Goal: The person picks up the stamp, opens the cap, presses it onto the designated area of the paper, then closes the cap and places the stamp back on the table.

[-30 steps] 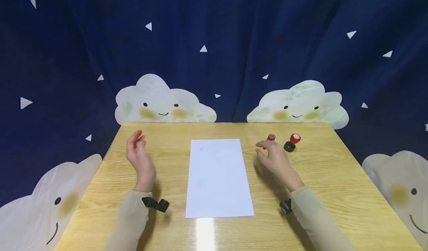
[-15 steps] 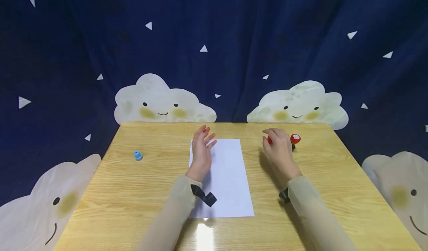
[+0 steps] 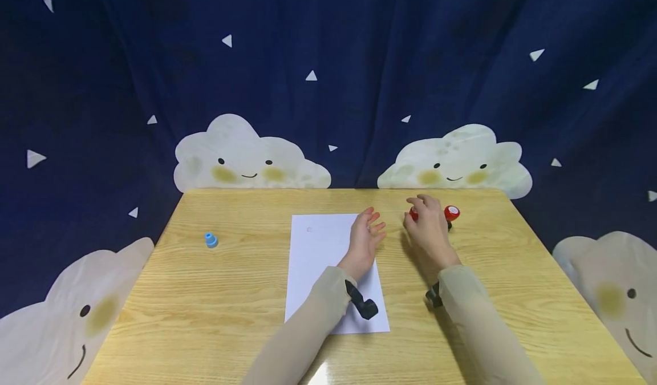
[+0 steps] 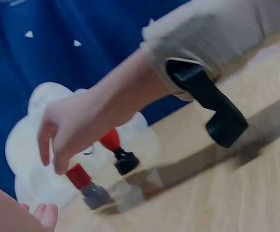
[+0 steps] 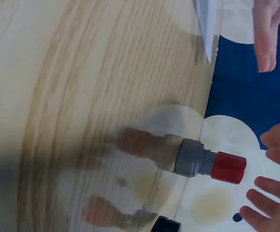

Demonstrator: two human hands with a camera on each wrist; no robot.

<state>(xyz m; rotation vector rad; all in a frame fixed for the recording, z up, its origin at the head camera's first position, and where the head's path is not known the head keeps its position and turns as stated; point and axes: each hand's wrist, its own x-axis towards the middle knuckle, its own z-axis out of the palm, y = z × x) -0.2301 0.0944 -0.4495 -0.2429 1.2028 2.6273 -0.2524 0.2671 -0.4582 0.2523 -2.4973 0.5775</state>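
Note:
My right hand [image 3: 430, 230] hovers with loosely bent fingers around the top of a stamp with a red handle [image 3: 413, 214]. In the right wrist view this stamp's grey body [image 5: 190, 157] stands on the table, and the fingertips [image 5: 263, 183] are spread just off its red end. My left hand [image 3: 363, 242] is over the right edge of a white sheet of paper [image 3: 313, 282], palm turned toward the stamps, holding nothing. Beside the grey stamp stands a second stamp with a red knob [image 3: 451, 213] and black base [image 4: 125, 163], partly hidden behind my right hand in the head view.
A small blue stepped piece [image 3: 211, 240] stands on the wooden table [image 3: 220, 305] at the left. The paper has a faint small mark [image 3: 309, 229] near its upper left corner. Behind the table's far edge hangs a dark blue curtain [image 3: 287, 31].
My left hand has moved right from the table's left side across the paper, leaving the blue piece in view. My right hand has shifted slightly forward and right, over the grey stamp.

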